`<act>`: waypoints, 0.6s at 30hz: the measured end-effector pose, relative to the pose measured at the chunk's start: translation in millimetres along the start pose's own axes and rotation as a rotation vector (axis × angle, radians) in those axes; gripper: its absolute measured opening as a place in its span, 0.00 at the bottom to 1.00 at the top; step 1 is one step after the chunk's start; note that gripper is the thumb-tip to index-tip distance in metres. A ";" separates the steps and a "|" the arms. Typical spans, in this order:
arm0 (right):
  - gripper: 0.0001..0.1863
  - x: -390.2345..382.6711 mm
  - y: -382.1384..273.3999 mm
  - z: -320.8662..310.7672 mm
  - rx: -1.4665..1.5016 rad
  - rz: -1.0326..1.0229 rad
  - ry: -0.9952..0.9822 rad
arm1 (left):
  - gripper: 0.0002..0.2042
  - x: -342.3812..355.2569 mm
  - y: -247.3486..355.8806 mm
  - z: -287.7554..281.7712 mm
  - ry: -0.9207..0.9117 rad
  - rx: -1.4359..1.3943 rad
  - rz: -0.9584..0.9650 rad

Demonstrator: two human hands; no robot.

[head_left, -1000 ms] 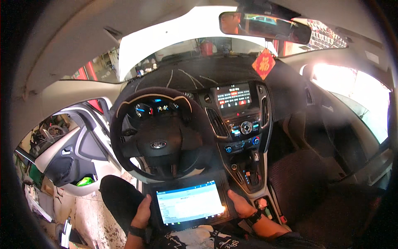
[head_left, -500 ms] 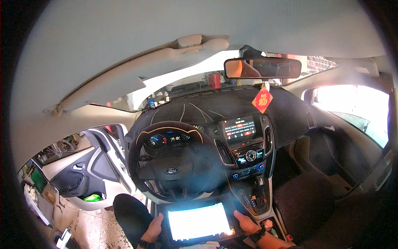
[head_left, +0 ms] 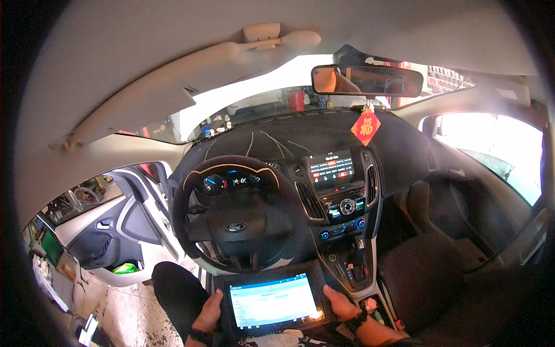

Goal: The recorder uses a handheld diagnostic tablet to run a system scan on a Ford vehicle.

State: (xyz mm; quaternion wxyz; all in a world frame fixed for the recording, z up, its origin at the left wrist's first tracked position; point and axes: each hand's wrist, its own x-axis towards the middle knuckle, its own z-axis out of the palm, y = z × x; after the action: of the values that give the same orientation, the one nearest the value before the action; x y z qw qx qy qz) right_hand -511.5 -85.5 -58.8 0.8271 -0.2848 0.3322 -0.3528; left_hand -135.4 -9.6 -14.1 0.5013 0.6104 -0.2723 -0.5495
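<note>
A dark-framed tablet (head_left: 274,303) rests at my lap with its bright screen lit, showing a blue bar over a pale page. My left hand (head_left: 208,313) grips its left edge, thumb on the frame. On the opposite edge my right hand (head_left: 341,304) holds the frame, thumb also on top; the fingers beneath are hidden. Just beyond the tablet is the car's steering wheel (head_left: 234,202), covered in dark material with a light seam. Behind the wheel the instrument cluster (head_left: 231,183) glows.
To the right stand the centre console screen (head_left: 332,170), gear lever (head_left: 361,248) and passenger seat (head_left: 416,277). A red ornament (head_left: 366,127) hangs from the rear-view mirror (head_left: 367,81). The driver's door (head_left: 118,237) is open at left. A raised bonnet (head_left: 248,87) shows through the windscreen.
The view has tipped slightly downward, so the cabin sits higher in the picture. The tablet's screen has gone from blank white glare to a readable page. Both hands keep their hold.
</note>
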 end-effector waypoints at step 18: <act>0.28 4.0 3.1 -9.7 -0.082 -0.089 -0.010 | 0.27 -0.1 3.7 5.1 0.013 0.010 0.044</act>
State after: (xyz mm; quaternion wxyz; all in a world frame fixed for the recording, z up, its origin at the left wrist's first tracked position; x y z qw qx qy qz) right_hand -515.4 -89.0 -68.3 0.7998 -0.3347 0.3290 -0.3741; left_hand -139.5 -12.4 -10.2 0.5122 0.6101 -0.2852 -0.5330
